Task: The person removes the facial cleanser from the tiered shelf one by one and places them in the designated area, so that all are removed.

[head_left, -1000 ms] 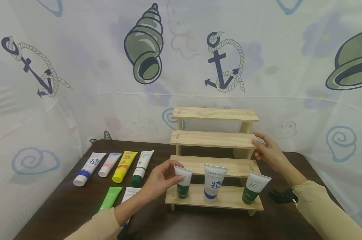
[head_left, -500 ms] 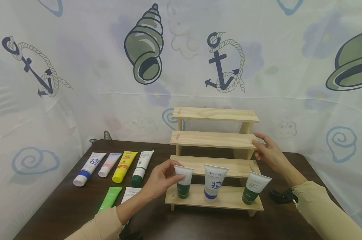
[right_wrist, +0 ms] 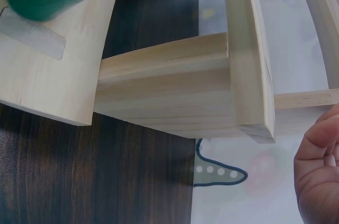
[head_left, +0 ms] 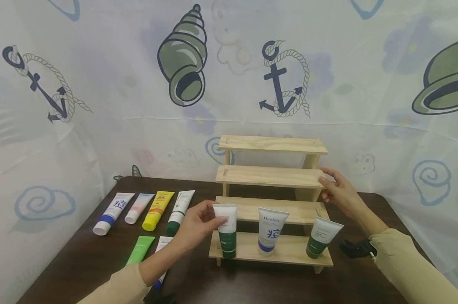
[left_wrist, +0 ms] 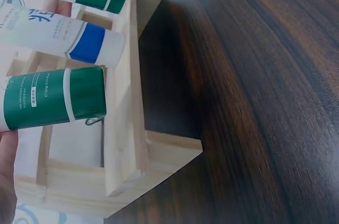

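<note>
The table (head_left: 251,287) is carrying the wooden stand (head_left: 244,207) between the left hand (head_left: 196,226) and the right hand (head_left: 339,190). The right fingers are pinching the end of the second board from the top (head_left: 270,176), presumably bracing the stand. The left fingers are pinching the white-and-green tube (head_left: 228,234) by its flat upper end, likely leaving its cap free over the bottom board (head_left: 247,245); cap contact is not showing clearly. Right of these fingers, the blue-banded tube (head_left: 271,232) is standing on its cap, likely for stability. Left of them, the yellow tube (head_left: 158,211) is lying flat.
</note>
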`<act>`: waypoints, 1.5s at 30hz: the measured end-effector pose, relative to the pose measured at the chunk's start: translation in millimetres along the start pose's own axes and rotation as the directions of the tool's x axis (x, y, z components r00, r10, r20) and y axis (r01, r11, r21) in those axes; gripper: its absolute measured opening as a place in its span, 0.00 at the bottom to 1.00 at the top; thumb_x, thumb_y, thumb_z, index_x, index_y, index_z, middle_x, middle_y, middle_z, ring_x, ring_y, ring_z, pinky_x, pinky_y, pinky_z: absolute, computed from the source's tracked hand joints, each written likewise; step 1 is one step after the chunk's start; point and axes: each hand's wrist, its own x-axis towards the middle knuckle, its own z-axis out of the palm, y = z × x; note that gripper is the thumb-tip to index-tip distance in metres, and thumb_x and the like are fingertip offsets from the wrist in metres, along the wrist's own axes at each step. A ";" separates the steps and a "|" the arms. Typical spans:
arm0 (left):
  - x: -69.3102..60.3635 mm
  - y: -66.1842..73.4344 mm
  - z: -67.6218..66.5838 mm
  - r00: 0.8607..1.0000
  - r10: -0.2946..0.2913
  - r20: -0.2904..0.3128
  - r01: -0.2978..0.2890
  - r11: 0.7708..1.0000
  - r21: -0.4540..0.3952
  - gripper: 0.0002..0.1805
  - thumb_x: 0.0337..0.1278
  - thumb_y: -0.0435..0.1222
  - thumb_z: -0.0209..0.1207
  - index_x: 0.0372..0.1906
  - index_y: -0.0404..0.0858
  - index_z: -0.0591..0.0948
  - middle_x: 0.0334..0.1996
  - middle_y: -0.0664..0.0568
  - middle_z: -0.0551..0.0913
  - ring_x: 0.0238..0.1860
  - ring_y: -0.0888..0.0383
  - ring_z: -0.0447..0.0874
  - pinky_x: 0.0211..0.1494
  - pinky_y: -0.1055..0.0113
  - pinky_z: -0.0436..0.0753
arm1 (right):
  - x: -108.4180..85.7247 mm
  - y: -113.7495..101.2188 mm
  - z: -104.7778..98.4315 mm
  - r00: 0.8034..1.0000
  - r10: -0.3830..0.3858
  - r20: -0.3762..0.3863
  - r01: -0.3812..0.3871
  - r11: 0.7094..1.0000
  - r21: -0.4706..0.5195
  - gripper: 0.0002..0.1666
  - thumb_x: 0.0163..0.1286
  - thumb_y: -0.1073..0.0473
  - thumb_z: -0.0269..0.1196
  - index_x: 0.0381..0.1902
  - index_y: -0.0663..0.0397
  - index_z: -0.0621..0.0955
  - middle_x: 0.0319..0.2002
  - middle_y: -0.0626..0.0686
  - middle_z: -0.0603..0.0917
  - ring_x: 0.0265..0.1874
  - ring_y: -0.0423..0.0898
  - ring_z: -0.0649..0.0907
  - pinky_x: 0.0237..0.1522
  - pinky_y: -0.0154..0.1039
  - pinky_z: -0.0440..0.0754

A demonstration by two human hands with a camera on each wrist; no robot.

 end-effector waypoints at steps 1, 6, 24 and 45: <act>-1.4 1.3 -1.9 1.000 -0.014 -0.006 0.014 1.000 -0.013 0.18 0.52 0.33 0.65 0.47 0.31 0.76 0.43 0.38 0.83 0.39 0.56 0.82 0.42 0.67 0.84 | -0.1 0.0 0.1 1.000 -0.001 0.001 0.001 1.000 -0.001 0.42 0.72 0.48 0.52 0.72 0.59 0.46 0.25 0.42 0.76 0.20 0.34 0.74 0.24 0.27 0.75; -8.2 4.8 -14.2 0.993 -0.099 -0.060 0.098 0.995 -0.025 0.18 0.52 0.33 0.65 0.46 0.30 0.77 0.43 0.40 0.83 0.41 0.55 0.84 0.43 0.67 0.84 | 0.1 1.0 0.3 1.000 -0.003 0.002 0.003 1.000 0.015 0.41 0.73 0.49 0.52 0.72 0.59 0.46 0.24 0.42 0.76 0.20 0.34 0.74 0.23 0.26 0.74; -32.1 -6.2 -86.1 0.916 -0.333 -0.223 0.366 0.922 0.126 0.37 0.54 0.50 0.63 0.63 0.32 0.69 0.56 0.37 0.76 0.47 0.52 0.81 0.50 0.61 0.82 | 0.8 1.3 -0.5 1.000 -0.009 0.007 0.009 1.000 -0.016 0.42 0.73 0.48 0.51 0.72 0.60 0.45 0.26 0.42 0.75 0.21 0.34 0.73 0.24 0.27 0.74; -53.0 -32.2 -166.7 0.841 -0.494 -0.221 0.539 0.799 0.266 0.49 0.55 0.56 0.59 0.68 0.23 0.57 0.62 0.27 0.65 0.45 0.51 0.80 0.49 0.59 0.83 | 1.9 2.3 -2.2 1.000 -0.018 0.008 0.018 0.998 -0.060 0.42 0.73 0.47 0.49 0.73 0.60 0.45 0.27 0.42 0.75 0.22 0.34 0.73 0.24 0.28 0.74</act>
